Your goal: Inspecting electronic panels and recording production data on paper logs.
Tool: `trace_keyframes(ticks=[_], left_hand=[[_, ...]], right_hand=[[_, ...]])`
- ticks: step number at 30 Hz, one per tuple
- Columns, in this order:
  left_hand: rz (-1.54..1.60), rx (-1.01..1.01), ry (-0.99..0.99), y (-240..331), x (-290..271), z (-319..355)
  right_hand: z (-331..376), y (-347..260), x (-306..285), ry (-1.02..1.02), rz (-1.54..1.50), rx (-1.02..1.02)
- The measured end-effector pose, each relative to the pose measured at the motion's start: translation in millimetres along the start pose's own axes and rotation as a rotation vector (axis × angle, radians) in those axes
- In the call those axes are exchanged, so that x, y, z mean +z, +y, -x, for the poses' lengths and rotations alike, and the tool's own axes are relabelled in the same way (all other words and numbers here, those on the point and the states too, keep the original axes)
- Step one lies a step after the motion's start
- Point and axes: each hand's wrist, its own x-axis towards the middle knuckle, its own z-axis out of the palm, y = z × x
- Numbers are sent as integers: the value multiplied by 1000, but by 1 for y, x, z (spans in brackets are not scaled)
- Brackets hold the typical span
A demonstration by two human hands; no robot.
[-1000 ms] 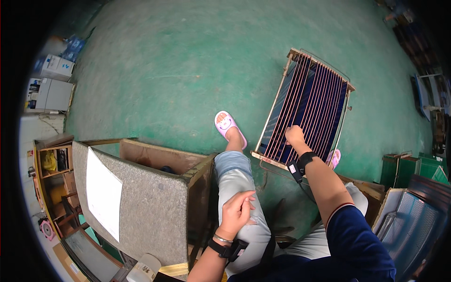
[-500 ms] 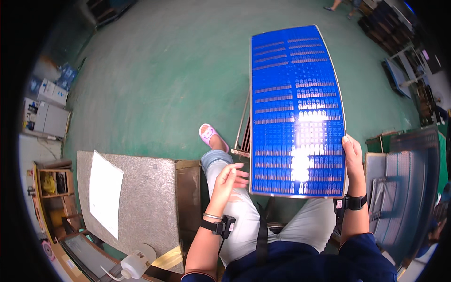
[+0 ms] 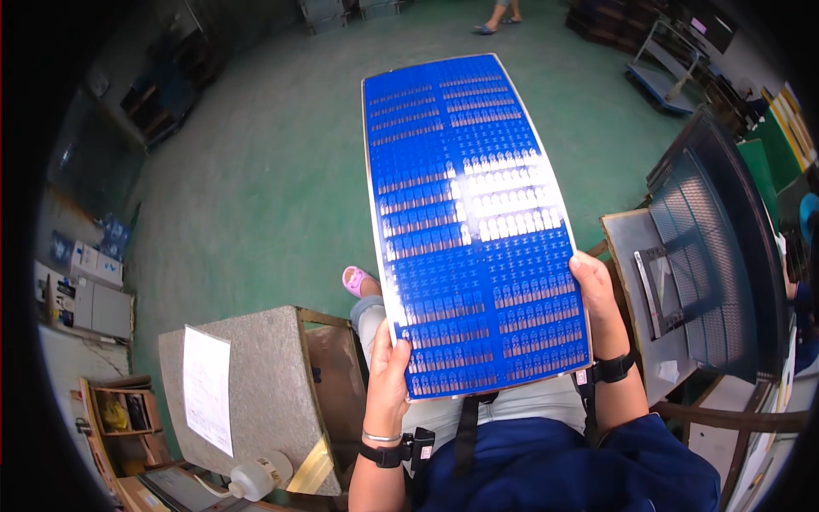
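A long blue circuit board panel (image 3: 465, 282), covered in rows of small copper-coloured patterns, is held up in front of me over my lap. It tilts away, its far end reaching over the floor, and light glares on its middle. Near its lower left edge, my left hand (image 3: 389, 375) grips it with the thumb on the front; the fingers behind are hidden. Further up the opposite edge is my right hand (image 3: 595, 294), its thumb on the rim and its fingers mostly behind the panel.
On my left stands a grey speckled table (image 3: 273, 375) bearing a white paper sheet (image 3: 207, 391) and a white squeeze bottle (image 3: 256, 478). At my right is a metal bench with a screen-like frame (image 3: 661, 290). A trolley (image 3: 667, 72) and a person's feet (image 3: 495, 26) are further off.
My left hand, open and apart from the panel before, now grips its left edge. The panel sits further left in view and tilts. My view has turned rightward.
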Motion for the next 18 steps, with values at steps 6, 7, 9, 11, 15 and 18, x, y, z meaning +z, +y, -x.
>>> trace_keyframes(ticks=[6, 7, 9, 11, 15, 18], left_hand=[[-69, 38, -34, 6, -1, 24], [-82, 34, -33, 8, -2, 28], [-98, 29, -40, 14, -8, 34], [-133, -4, -76, 20, -14, 39], [-113, 104, -97, 28, -18, 40], [184, 127, 45, 32, 1, 39]], right_hand=[[7, -5, -9, -48, -127, 25], [5, -8, -6, -55, -132, 15], [3, -19, 4, -35, -225, 18], [1, -27, 13, -74, -259, -1], [1, -32, 26, -99, -326, -37], [-1, -28, 29, -4, -426, -59]])
